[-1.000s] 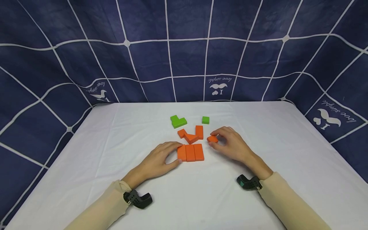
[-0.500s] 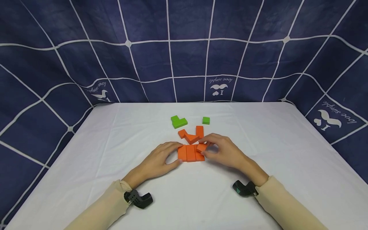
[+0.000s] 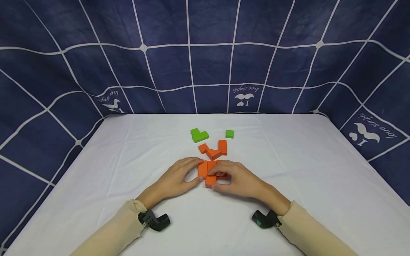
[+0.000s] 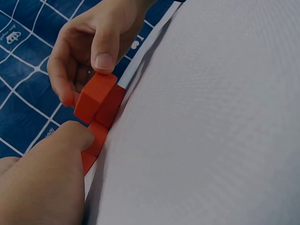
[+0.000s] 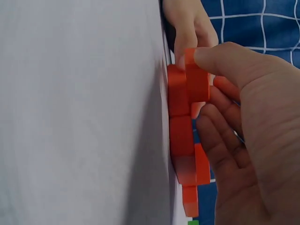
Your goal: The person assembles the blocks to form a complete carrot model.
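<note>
Three orange rectangular blocks lie side by side in a row; the left one (image 3: 202,169) and the middle one (image 3: 211,165) show more than the right one, which is largely behind fingers. My left hand (image 3: 174,179) holds the left block, thumb at its near end and fingertips at its far end. Between thumb and fingers, my right hand (image 3: 241,179) pinches a small orange block (image 3: 210,181) over the near edge of the row. Both wrist views show this pinched block (image 5: 198,84) raised higher than the blocks beside it.
Beyond the row lie a small orange block (image 3: 203,148), an orange triangular block (image 3: 213,154) and an upright-lying orange rectangle (image 3: 222,147). Farther back are green blocks (image 3: 200,136) on the left and a green cube (image 3: 229,134) on the white-covered table (image 3: 288,149).
My right hand has carried the small orange block leftward and nearer, from right of the row, across the right block, to the row's near edge. The left hand stays in place.
</note>
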{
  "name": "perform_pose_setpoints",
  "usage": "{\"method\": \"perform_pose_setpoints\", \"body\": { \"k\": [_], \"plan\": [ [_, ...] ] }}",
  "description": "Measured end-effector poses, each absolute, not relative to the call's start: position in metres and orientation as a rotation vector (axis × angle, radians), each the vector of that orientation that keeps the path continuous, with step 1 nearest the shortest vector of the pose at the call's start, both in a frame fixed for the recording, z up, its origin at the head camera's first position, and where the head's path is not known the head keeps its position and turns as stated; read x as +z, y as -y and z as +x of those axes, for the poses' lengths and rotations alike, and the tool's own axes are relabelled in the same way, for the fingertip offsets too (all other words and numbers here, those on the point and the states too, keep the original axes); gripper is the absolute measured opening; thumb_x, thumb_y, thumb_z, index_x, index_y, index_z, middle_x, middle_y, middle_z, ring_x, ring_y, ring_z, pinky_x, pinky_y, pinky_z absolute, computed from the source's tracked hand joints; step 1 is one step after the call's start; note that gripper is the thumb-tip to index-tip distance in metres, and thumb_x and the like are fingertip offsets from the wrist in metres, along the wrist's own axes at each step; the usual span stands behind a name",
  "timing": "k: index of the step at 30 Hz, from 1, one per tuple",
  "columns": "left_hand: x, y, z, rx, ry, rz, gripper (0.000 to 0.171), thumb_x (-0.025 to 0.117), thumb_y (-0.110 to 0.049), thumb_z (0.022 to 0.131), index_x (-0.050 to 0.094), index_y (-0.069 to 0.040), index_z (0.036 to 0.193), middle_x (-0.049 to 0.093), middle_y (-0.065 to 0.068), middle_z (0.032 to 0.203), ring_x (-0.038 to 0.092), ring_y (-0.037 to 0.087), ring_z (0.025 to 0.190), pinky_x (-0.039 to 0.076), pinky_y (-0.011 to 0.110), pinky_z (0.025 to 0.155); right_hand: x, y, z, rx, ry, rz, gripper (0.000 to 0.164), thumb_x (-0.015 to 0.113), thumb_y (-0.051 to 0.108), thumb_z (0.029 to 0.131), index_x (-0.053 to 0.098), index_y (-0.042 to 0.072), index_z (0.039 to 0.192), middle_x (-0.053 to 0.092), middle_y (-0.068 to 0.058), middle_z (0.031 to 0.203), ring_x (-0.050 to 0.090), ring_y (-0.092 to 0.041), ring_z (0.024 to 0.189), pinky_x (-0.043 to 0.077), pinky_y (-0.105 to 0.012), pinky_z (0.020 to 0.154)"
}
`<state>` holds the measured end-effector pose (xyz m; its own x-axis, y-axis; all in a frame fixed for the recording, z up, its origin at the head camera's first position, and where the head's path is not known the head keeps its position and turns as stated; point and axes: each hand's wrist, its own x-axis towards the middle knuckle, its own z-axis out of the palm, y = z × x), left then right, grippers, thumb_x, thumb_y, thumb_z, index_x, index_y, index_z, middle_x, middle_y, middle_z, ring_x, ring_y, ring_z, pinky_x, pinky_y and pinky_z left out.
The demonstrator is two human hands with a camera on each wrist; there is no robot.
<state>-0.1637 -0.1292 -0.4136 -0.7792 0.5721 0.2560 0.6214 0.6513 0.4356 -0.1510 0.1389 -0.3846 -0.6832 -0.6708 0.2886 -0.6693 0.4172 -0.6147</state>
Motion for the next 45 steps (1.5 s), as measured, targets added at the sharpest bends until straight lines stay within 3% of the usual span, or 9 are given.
{"method": "perform_pose_setpoints", "body": {
  "k": [12,20,33,41,45],
  "plan": [
    [-0.414,0.130,-0.164,-0.774,2.783,-0.998,0.056,0.066,-0.042,0.098,0.056,-0.017,0.147,0.057,-0.001,0.149,0.050,0.021,0.142,0.039,0.049,0.120,-0.389,-0.132,-0.148,-1.003,-2.673,-1.293,0.033,0.082,0.027,0.089,0.074,0.026,0.121,0.069,0.017,0.120,0.060,-0.003,0.115,0.051,-0.032,0.104],
    [-0.412,0.131,-0.166,-0.773,2.782,-1.009,0.056,0.066,-0.041,0.097,0.056,-0.017,0.147,0.057,-0.001,0.149,0.049,0.021,0.142,0.038,0.049,0.120,-0.388,-0.130,-0.148,-0.951,-2.700,-1.278,0.033,0.082,0.027,0.089,0.074,0.025,0.121,0.068,0.015,0.122,0.059,-0.005,0.119,0.049,-0.035,0.109],
    [-0.415,0.129,-0.164,-0.800,2.776,-1.024,0.054,0.065,-0.042,0.098,0.057,-0.017,0.146,0.057,-0.002,0.148,0.049,0.020,0.142,0.038,0.048,0.120,-0.383,-0.128,-0.160,-1.077,-2.728,-1.309,0.023,0.078,0.023,0.092,0.075,0.021,0.115,0.070,0.013,0.114,0.061,-0.005,0.111,0.053,-0.033,0.100],
    [-0.417,0.131,-0.165,-0.782,2.760,-1.026,0.053,0.066,-0.041,0.098,0.058,-0.017,0.144,0.058,-0.003,0.146,0.050,0.018,0.140,0.039,0.046,0.119,-0.375,-0.115,-0.184,-1.128,-2.902,-1.156,0.024,0.074,0.017,0.094,0.074,0.010,0.117,0.073,-0.003,0.110,0.063,-0.021,0.102,0.057,-0.039,0.089],
    [-0.417,0.132,-0.166,-0.779,2.760,-1.023,0.053,0.067,-0.041,0.097,0.058,-0.018,0.144,0.058,-0.002,0.147,0.051,0.019,0.140,0.039,0.046,0.119,-0.375,-0.105,-0.198,-1.067,-2.996,-0.990,0.028,0.074,0.019,0.094,0.073,0.010,0.121,0.072,-0.005,0.116,0.063,-0.023,0.105,0.056,-0.040,0.092]
  ]
}}
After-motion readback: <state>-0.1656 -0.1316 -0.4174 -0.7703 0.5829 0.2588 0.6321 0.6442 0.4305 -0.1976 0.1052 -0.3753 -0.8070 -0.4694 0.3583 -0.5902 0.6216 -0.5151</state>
